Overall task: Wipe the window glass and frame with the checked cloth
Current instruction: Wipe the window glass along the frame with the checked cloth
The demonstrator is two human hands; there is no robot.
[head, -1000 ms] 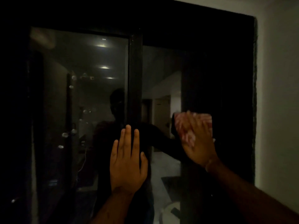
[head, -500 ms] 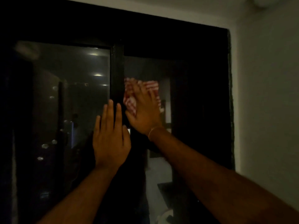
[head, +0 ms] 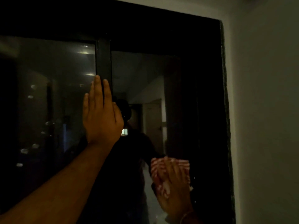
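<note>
The right hand (head: pixel 174 189) presses the checked cloth (head: pixel 168 170) flat on the glass (head: pixel 137 75); unwiped pane lies toward twelve o'clock. The left hand (head: pixel 102 117) braces open-palmed on the centre frame (head: pixel 103 59).

Black window frame (head: pixel 161 29), near featureless in the dim light. Dark grey centre bar (head: pixel 103 59) between the panes. Glass (head: pixel 56 94) smoky grey-black, flecked with pale whitish spots (head: pixel 24 151) on the left pane and soft warm-white light reflections near the top. Checked cloth (head: pixel 161 165) — red and white, pattern slightly blurred. Wall (head: pixel 267 110) a muted grey-green, off-white above the frame. Thin reddish-orange band (head: pixel 186 215) at the right wrist.
</note>
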